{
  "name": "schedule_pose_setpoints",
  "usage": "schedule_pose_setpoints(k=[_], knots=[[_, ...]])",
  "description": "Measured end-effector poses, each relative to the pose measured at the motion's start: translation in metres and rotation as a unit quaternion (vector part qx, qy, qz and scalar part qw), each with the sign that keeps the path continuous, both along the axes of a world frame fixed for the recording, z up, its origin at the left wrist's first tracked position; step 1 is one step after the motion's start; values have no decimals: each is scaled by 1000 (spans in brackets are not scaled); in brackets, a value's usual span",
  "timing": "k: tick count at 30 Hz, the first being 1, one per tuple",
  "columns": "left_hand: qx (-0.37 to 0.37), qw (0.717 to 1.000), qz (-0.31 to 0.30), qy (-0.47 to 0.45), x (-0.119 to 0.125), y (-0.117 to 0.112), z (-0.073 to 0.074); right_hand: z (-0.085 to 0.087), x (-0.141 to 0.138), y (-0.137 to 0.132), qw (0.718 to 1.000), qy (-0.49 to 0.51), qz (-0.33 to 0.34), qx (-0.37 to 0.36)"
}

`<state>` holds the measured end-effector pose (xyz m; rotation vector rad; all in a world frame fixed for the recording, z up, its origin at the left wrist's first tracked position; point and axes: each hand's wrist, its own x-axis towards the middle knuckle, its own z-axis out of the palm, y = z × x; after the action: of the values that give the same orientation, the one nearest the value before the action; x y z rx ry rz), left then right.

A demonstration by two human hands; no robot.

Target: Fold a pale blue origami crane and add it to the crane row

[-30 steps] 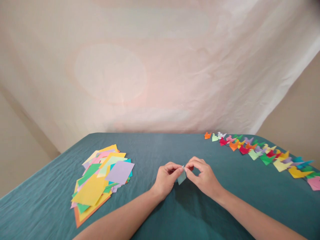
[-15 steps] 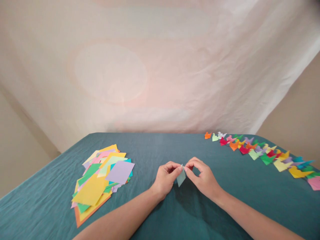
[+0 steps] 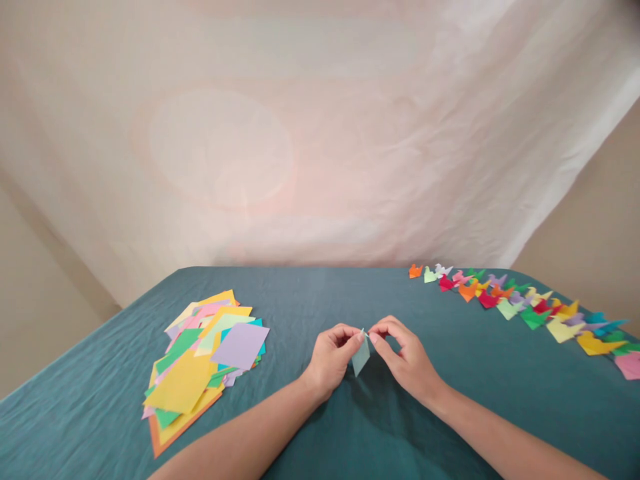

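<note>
Just below the centre of the frame, the left hand (image 3: 333, 357) and the right hand (image 3: 405, 357) met over a small pale blue folded paper piece (image 3: 361, 357). Each hand had thumb and forefinger closed on the piece's upper tip, and the rest of it hung down as a narrow pointed flap just above the teal cloth-covered table (image 3: 310, 293). The step in hand looked like fine folding at that tip (the crease itself was too small to make out). Any further fold there would call for both pinches to sit close together and for light pressure, since thin paper tears or creases crookedly with ease.

At the lower left lay a loose pile of flat coloured paper squares (image 3: 200, 360), a lilac one on top. Along the right edge ran a row of small folded paper figures (image 3: 520, 303) in many colours, well apart from the hands. A creased cream fabric backdrop (image 3: 320, 133) filled the upper frame.
</note>
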<state>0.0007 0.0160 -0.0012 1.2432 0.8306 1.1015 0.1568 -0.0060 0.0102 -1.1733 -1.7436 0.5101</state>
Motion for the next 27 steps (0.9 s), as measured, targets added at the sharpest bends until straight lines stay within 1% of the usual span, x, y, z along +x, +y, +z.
schedule_pose_setpoints(k=[6,18,22,24,27], knots=[[32,999,7,14,-1,1,-2,-2,-2,1,1000,9,0,-9],[18,999,-33,24,-1,2,-7,1,0,0,999,30,-4,13],[16,999,-30,36,-1,3,-9,1,0,0,1000,26,3,16],[18,999,-35,35,-2,3,-9,1,2,1,999,20,2,31],[23,998,-38,34,-2,3,-9,1,5,1,997,-7,-1,75]])
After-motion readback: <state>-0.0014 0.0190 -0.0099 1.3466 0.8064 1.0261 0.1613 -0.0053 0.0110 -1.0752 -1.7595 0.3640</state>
